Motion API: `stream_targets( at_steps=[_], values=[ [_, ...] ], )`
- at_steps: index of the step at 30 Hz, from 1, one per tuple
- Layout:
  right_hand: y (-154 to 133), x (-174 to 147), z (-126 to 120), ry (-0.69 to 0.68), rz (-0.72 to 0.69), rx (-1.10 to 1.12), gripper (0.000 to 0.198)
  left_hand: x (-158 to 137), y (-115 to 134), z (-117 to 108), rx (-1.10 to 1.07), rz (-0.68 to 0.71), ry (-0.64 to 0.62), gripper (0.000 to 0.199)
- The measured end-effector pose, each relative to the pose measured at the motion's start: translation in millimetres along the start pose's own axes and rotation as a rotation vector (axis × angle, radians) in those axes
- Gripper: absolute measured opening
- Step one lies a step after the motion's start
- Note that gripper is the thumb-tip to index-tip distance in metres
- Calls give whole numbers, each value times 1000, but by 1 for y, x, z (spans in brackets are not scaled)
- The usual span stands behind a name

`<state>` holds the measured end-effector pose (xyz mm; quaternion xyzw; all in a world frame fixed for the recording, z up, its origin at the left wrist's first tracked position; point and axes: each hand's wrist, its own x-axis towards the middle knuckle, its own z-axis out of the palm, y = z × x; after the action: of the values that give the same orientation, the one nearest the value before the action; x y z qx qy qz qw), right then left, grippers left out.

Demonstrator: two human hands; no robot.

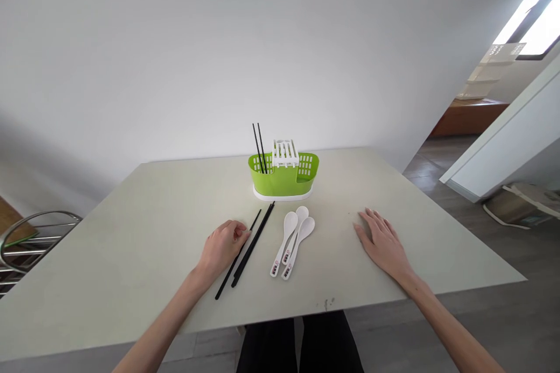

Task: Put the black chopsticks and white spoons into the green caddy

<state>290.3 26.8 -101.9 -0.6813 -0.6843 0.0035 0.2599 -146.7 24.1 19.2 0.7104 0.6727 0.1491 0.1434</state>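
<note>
A green cutlery holder (283,178) with a white centre handle stands on a pale table (131,245) near its far edge; two black chopsticks (259,148) stand upright in its left compartment. Several black chopsticks (249,247) lie loose on the table in front of it. My left hand (223,247) rests beside them, fingers curled and touching their left side. Three white spoons (292,242) lie together just right of the chopsticks. My right hand (382,242) lies flat on the table to the right, fingers apart, holding nothing.
A plain white wall rises behind the table. A metal chair frame (30,239) stands at the left. On the right, wooden floor, a white slanted panel (503,140) and a bag-like item (520,204) on the floor.
</note>
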Motion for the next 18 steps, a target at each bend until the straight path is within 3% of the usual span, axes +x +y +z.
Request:
stream_targets(
  at_steps=[5,14,18],
  values=[
    [-1,-1,-3,-15,-5,-1,63,-7,4,-17,177,-40,-40,30],
    [-2,-1,-6,-19,5,12,61,-13,14,-14,102,-42,-59,41],
    [-3,-1,-8,-26,1,11,63,-13,8,-15,89,-63,-69,36]
  ],
)
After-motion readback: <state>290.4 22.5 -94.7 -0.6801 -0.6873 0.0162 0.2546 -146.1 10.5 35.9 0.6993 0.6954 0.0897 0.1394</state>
